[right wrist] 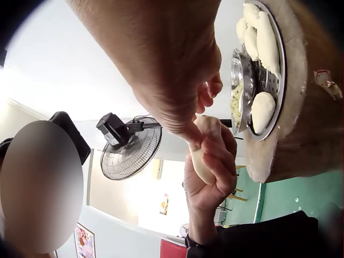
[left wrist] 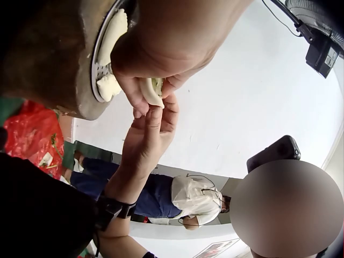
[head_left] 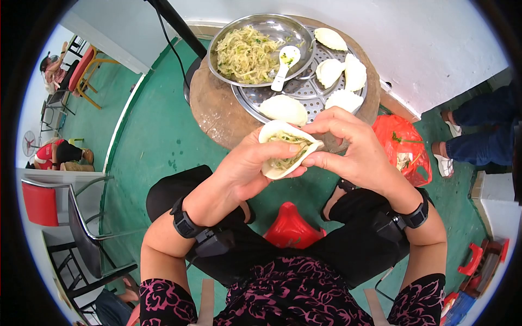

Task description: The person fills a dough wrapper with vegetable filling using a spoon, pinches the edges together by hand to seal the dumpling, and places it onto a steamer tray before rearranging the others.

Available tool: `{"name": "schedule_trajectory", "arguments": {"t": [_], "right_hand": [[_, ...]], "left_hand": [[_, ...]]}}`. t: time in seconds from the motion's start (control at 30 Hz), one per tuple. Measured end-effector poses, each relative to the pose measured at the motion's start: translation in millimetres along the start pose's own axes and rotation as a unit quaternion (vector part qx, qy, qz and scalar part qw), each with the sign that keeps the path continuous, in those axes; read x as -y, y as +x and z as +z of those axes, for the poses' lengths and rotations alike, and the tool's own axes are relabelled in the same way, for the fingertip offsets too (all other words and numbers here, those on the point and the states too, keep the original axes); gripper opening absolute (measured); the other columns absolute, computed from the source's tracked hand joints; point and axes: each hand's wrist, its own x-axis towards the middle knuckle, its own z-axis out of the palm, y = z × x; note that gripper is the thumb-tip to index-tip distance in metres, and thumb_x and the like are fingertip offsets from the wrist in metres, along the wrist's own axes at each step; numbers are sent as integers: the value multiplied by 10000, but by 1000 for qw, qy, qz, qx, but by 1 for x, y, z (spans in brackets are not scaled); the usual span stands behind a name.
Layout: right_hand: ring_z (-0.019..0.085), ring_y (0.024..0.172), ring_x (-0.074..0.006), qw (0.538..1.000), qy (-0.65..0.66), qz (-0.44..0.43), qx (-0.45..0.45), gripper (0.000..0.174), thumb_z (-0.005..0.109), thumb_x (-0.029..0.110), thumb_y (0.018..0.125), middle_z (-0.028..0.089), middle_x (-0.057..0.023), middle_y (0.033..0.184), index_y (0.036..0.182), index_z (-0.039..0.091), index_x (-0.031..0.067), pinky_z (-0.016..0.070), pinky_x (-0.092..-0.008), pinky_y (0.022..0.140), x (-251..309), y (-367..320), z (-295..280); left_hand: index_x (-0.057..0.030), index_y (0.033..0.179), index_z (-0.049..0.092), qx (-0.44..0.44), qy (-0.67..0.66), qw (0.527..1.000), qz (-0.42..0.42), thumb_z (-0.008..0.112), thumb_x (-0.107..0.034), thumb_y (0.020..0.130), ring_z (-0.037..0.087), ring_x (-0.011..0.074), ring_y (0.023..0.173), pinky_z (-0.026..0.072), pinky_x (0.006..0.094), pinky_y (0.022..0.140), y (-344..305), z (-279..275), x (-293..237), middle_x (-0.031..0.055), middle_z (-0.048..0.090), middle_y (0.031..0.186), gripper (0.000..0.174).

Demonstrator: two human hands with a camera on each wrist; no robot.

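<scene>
A half-folded dumpling (head_left: 270, 132) of white dough shows its shredded greenish filling (head_left: 281, 164). My left hand (head_left: 247, 165) cradles it from below, with the thumb laid across the filling. At its right end, my right hand (head_left: 353, 149) pinches the dough edge between thumb and forefinger. In the left wrist view the dumpling (left wrist: 153, 95) sits between both hands. Just beyond the hands, a finished dumpling (head_left: 285, 110) lies on a perforated metal tray (head_left: 315, 100) with several others. A steel bowl (head_left: 283, 31) of filling overlaps the tray and holds a white spoon (head_left: 289, 57).
The tray and bowl stand on a round wooden table (head_left: 209, 106) against a white wall. A red plastic bag (head_left: 402, 146) lies on the floor to its right, near a standing person's legs (head_left: 481, 130). A red stool (head_left: 293, 225) is between my knees.
</scene>
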Motion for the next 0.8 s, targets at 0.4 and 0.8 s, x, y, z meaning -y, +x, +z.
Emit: {"name": "schedule_trajectory", "arguments": {"t": [0.4,0.8], "right_hand": [[533,809,-141,995,85,48,-9,236,678,65,688,572,-54,847,912,626,9,414,-262,719,-4,-2,3],[516,726,-101,980,148,123,-47,127,674,31,705,564,-35,801,827,639,23,396,-229,648,-3,-5,6]], "left_hand": [[-31,1079,496,-15,17,1000,-2,567,-54,768,610,176,811,520,269,680,-3,4,0,99,594,945,320],[-45,1139,458,-11,34,999,0,576,-89,785,597,213,899,523,304,723,-5,7,-2,114,572,1012,375]]}}
